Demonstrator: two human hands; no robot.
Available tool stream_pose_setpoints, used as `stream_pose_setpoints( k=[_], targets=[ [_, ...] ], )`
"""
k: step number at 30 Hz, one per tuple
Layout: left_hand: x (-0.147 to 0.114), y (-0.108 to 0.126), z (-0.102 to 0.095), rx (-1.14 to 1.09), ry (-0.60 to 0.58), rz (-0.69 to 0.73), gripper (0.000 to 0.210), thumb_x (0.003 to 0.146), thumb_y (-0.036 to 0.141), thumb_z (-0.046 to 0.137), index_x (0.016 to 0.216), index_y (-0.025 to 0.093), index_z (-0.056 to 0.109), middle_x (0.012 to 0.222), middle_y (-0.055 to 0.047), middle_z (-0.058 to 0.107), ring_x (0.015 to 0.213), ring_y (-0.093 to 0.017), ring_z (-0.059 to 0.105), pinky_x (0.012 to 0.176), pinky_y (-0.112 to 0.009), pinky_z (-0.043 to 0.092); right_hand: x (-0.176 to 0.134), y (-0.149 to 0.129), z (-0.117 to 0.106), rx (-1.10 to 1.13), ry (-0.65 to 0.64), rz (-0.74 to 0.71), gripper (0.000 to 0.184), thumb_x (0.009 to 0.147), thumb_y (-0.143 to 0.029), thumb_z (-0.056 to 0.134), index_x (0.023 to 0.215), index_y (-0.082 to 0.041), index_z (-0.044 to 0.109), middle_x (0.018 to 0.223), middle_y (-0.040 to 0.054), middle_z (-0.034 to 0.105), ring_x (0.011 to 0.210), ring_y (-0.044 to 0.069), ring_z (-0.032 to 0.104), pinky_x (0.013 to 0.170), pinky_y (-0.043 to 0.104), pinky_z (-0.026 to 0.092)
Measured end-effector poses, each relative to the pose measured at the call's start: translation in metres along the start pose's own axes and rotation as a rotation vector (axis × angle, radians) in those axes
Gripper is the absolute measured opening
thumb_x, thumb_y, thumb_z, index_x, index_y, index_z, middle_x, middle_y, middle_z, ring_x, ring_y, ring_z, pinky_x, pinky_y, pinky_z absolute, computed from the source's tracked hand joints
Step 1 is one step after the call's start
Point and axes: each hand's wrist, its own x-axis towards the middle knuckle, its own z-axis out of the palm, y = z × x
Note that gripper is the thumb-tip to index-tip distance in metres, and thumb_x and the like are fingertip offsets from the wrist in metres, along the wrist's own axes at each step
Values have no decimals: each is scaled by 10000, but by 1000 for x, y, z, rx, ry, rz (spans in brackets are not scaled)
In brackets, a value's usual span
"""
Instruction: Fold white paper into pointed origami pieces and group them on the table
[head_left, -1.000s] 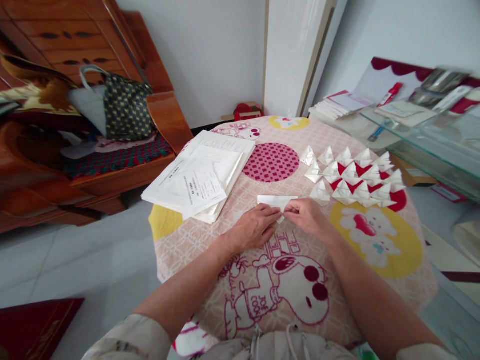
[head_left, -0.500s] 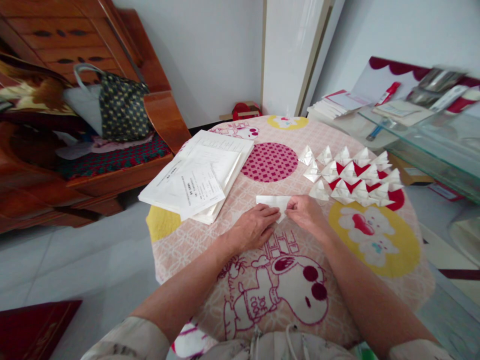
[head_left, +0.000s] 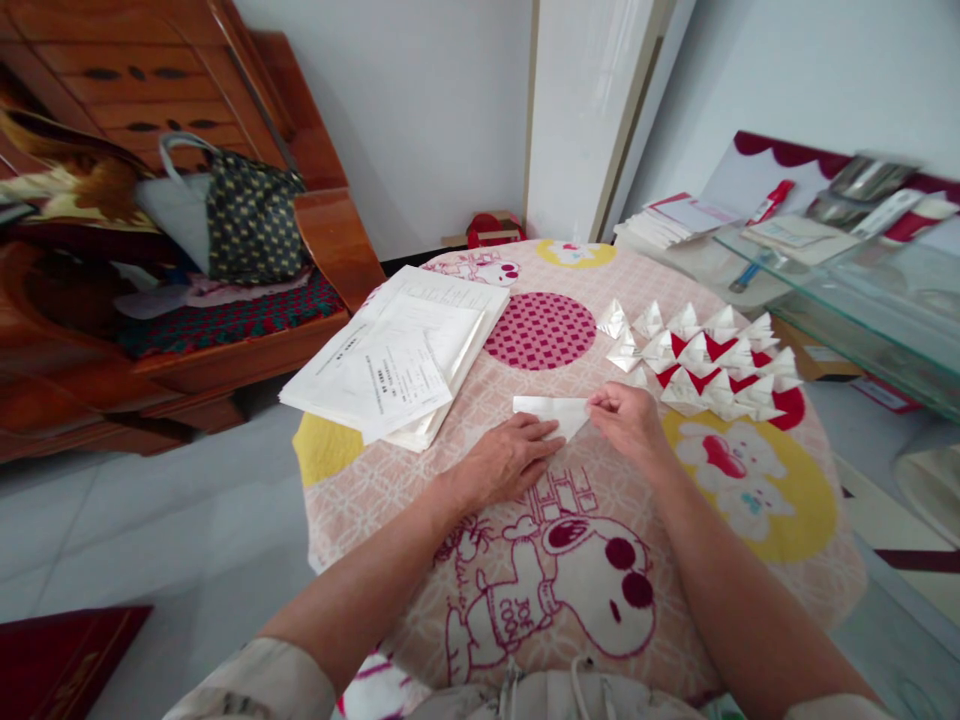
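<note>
A small folded sheet of white paper [head_left: 551, 406] lies on the patterned tablecloth in front of me, a straight band along its far edge and a point toward me. My left hand [head_left: 514, 458] rests flat on its near left part, fingers stretched out. At the paper's right corner, my right hand [head_left: 627, 422] is closed in a pinch on the paper. Several folded paper pyramids [head_left: 696, 350] stand in rows beyond my right hand. To the left sits a stack of printed sheets [head_left: 405, 345], with a loose slip on top.
A round table [head_left: 375, 510] carries it all. At the right is a glass shelf [head_left: 817, 262] with a red marker and metal bowls. On the left stands a wooden bench [head_left: 217, 370] with a patterned bag [head_left: 251, 215]. A dark red object [head_left: 67, 660] lies at lower left.
My right hand has slid right along the paper to its corner, uncovering more of the folded band. The left hand stays on the paper. The view has shifted slightly.
</note>
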Motion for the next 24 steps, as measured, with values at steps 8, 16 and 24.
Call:
stream_pose_setpoints(
  k=[8, 16, 24],
  targets=[
    [-2, -3, 0, -11, -19, -3, 357, 947, 216, 530, 1275, 214, 672, 1406, -115, 597, 1233, -271, 553, 1059, -447, 489, 2, -11, 4, -371, -50, -14, 132, 791, -125, 556, 747, -185, 665, 673, 45, 673, 633, 174, 590, 594, 269, 388],
    [-2, -1, 0, -39, -10, -10, 361, 943, 209, 531, 1277, 210, 668, 1418, -119, 588, 1236, -271, 556, 1065, -464, 476, 8, 2, 12, -349, 81, -472, 288, 930, -165, 462, 1110, -146, 686, 1143, 161, 669, 1091, 279, 591, 967, 413, 473],
    [-2, -1, 0, -39, -4, -9, 368, 940, 207, 538, 1285, 213, 668, 1418, -117, 586, 1231, -278, 555, 1052, -464, 488, 9, 10, 22, -371, -14, -479, 258, 936, -167, 501, 1105, -154, 696, 1239, 164, 630, 1165, 287, 566, 1008, 475, 478]
  ],
)
